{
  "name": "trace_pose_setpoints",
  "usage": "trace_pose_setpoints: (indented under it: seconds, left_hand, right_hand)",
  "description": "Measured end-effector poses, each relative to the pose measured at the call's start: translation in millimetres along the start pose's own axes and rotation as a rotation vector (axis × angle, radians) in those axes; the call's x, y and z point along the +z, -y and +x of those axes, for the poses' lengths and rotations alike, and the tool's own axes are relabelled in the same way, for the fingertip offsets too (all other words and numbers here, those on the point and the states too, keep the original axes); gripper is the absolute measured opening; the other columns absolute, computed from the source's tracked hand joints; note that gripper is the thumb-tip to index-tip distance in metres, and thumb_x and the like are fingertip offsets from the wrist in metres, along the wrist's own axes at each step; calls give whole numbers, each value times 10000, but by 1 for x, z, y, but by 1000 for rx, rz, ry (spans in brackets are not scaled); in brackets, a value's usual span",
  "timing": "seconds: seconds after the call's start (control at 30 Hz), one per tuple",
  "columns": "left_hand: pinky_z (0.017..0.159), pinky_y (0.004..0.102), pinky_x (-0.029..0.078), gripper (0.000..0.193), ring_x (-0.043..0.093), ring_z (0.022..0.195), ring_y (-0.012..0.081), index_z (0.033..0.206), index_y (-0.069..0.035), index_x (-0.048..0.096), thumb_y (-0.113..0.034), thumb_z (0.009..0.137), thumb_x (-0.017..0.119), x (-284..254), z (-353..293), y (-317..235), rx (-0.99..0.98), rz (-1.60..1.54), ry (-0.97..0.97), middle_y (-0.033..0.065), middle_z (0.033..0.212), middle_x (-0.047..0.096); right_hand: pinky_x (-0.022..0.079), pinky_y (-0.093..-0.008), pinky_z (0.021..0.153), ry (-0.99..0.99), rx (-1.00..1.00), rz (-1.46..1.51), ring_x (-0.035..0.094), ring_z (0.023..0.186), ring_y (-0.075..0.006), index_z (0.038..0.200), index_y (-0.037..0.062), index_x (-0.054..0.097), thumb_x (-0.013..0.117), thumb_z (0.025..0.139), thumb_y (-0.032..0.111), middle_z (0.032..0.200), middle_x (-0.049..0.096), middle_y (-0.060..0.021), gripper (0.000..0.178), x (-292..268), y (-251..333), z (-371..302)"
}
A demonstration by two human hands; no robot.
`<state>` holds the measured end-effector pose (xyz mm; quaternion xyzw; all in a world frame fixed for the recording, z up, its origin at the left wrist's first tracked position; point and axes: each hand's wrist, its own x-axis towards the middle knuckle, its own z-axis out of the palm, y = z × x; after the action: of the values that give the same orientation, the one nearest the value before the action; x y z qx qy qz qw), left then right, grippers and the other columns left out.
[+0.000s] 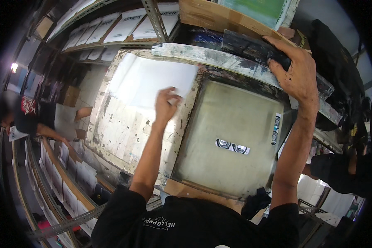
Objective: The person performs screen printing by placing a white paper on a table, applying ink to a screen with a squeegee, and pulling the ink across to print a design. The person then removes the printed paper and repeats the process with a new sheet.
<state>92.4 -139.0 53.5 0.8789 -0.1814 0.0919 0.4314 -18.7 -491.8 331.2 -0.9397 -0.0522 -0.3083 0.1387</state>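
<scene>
My left hand (168,105) is over the worn white board (124,128), at the lower right of a smooth white sheet (159,78). Its fingers are curled in and slightly blurred; anything between them is hidden. At the far right, my right hand (296,68) is closed round one end of a black, ink-stained bar (250,47), which looks like a squeegee. Below it lies a printing screen (219,111) with dull yellow-green mesh in a stained frame. Two small patterned strips show on the mesh: one strip (232,146) near the middle, another strip (275,129) by the right edge.
A paint-spotted rail (219,58) runs along the far side. Behind it stands a cardboard box (231,18). Racks with white printed sheets (126,25) fill the far left, more racks (66,177) the near left. One person (37,115) is at left, another (339,173) at right.
</scene>
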Motion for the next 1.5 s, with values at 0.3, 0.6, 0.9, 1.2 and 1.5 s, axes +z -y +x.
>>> trace_pose_setpoints:
  seconds: [0.3,0.6,0.9,1.2,1.5]
  left_hand:
    - [1196,692,146,547,227,1528,385,1469,-245,535,-444,963,600,128,-80,-60,443,311,609,61,1656,298]
    - [1233,643,30,581,126,1560,357,1507,-260,488,-457,969,586,228,-80,-137,603,221,799,43,1679,243]
    - [1246,628,6,576,108,1563,348,1503,-252,495,-448,971,594,223,-107,-153,586,205,849,38,1681,233]
    - [1250,586,99,574,249,1523,354,1494,-171,502,-415,983,598,204,-104,-154,578,-2,824,73,1628,355]
    - [1051,451,496,883,572,1229,268,1497,-5,344,-264,818,845,17,-64,-131,-140,-1165,-487,136,1339,566]
  right_hand:
    - [538,-381,858,28,-3,-48,718,934,-343,1233,159,726,743,775,195,1053,746,-166,460,2,-7,-3]
    - [552,-354,727,134,83,-83,727,738,-243,1219,167,746,761,762,227,944,763,-137,462,-4,-1,1]
    - [546,-434,853,-2,-54,-1,698,904,-386,1122,15,747,686,700,281,984,728,-239,502,-6,1,7]
    - [557,-398,736,-35,-63,-50,716,784,-322,1160,154,763,728,740,264,916,751,-155,435,7,-8,-5]
    - [465,-418,653,-6,-17,-91,592,697,-311,1243,223,726,806,735,267,816,634,-120,516,19,47,-96]
